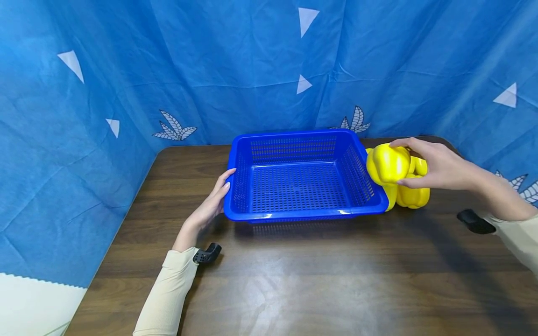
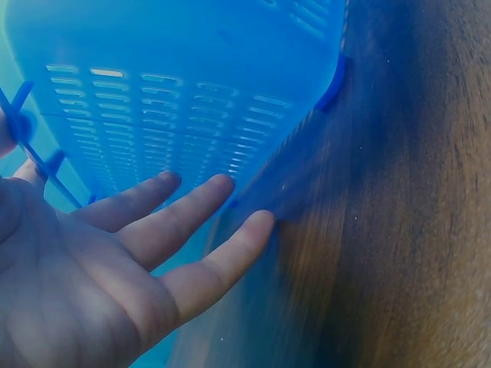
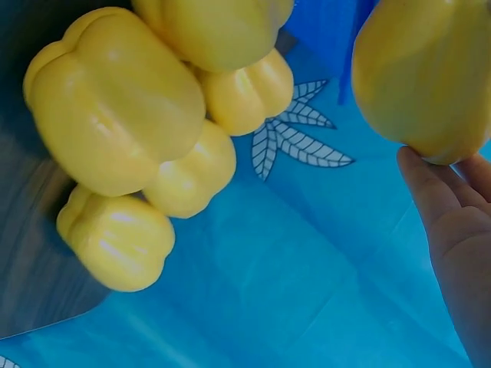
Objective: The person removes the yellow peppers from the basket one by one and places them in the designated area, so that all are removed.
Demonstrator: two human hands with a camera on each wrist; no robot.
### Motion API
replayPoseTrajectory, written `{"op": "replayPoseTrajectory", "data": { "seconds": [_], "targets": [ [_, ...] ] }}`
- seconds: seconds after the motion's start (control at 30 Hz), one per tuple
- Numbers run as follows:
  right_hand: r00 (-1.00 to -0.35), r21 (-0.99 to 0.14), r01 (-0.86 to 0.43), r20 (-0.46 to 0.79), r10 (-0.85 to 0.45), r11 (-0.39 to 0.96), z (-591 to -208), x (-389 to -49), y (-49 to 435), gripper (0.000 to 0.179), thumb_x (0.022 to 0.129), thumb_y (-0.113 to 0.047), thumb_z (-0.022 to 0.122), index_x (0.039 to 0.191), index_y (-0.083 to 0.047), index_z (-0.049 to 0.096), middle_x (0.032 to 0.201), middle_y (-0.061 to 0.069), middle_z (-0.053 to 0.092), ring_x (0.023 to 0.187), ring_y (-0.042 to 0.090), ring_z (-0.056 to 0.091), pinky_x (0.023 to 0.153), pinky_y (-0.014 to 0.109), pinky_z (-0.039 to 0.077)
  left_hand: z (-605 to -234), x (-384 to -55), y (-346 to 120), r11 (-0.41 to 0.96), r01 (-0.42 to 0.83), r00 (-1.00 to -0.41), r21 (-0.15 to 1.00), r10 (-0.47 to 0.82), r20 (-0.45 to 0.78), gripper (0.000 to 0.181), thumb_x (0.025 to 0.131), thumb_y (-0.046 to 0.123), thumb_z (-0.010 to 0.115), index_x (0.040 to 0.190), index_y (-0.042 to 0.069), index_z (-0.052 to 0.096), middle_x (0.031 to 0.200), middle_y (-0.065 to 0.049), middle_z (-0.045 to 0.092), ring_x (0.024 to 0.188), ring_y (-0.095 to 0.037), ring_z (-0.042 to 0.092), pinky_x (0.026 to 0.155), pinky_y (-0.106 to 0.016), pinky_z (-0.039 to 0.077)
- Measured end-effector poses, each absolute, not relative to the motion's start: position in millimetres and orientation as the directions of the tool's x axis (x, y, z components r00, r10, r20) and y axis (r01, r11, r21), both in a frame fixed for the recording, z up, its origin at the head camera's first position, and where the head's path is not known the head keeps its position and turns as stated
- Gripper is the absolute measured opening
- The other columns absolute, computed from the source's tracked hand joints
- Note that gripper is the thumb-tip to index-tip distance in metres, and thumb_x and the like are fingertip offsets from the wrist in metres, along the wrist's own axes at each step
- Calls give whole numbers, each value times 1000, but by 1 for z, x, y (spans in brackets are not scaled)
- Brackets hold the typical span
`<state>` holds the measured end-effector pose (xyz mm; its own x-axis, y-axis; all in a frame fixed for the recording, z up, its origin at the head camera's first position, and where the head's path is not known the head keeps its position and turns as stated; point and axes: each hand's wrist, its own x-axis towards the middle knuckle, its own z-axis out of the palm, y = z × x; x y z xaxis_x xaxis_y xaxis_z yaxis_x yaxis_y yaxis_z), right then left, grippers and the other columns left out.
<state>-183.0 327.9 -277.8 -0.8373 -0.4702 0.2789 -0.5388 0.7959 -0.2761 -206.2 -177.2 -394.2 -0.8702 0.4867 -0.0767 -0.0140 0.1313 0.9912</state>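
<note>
In the head view my right hand (image 1: 441,165) grips a yellow bell pepper (image 1: 385,163) between thumb and fingers, raised beside the basket's right rim. The right wrist view shows this held pepper (image 3: 426,77) with the fingertips at its lower end. My left hand (image 1: 210,200) holds the left rim of a blue plastic basket (image 1: 290,216), thumb and forefinger at the edge. In the left wrist view the other fingers of the left hand (image 2: 138,261) stretch along the slotted outer wall. The inside of the basket shows only its mesh floor.
More yellow bell peppers (image 1: 414,198) cluster on the table right of the basket, partly hidden by the right hand; several show in the right wrist view, a large one (image 3: 115,107) among them. A blue curtain (image 1: 252,60) hangs behind the brown wooden table (image 1: 269,280).
</note>
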Motion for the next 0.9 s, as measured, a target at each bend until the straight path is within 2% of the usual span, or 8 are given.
{"op": "replayPoseTrajectory", "data": {
  "seconds": [0.27,0.63,0.8,0.9],
  "targets": [
    [-833,-257,-538,306,-460,803,-286,-177,342,89,56,-10,87,135,-5,47,125,13,57,93,-16,36,69,0,38,-395,-207,-177,107,-12,-868,994,492,-64,48,101,43,21,147,39,6,154,-13,12,130,-48,38,96,-58,45],
    [-843,-251,-523,296,-450,814,-294,-170,356,89,57,-9,86,136,-7,46,125,14,56,95,-18,34,69,-5,36,-395,-206,-177,104,-17,-869,994,490,-66,48,102,41,21,147,38,6,155,-12,11,131,-47,37,96,-59,45],
    [-851,-216,-495,313,-421,841,-298,-166,362,92,55,-11,88,137,-8,46,126,16,56,96,-21,31,74,-9,28,-395,-206,-176,108,-16,-873,994,484,-66,47,102,41,20,147,38,6,155,-11,11,131,-47,37,96,-60,45],
    [-871,-201,-456,300,-388,867,-301,-164,366,94,54,-15,89,138,-10,45,126,16,56,95,-21,29,73,-8,26,-395,-206,-176,113,-10,-873,994,484,-64,48,102,42,20,147,38,5,155,-12,10,131,-48,37,96,-60,45]
  ]
}}
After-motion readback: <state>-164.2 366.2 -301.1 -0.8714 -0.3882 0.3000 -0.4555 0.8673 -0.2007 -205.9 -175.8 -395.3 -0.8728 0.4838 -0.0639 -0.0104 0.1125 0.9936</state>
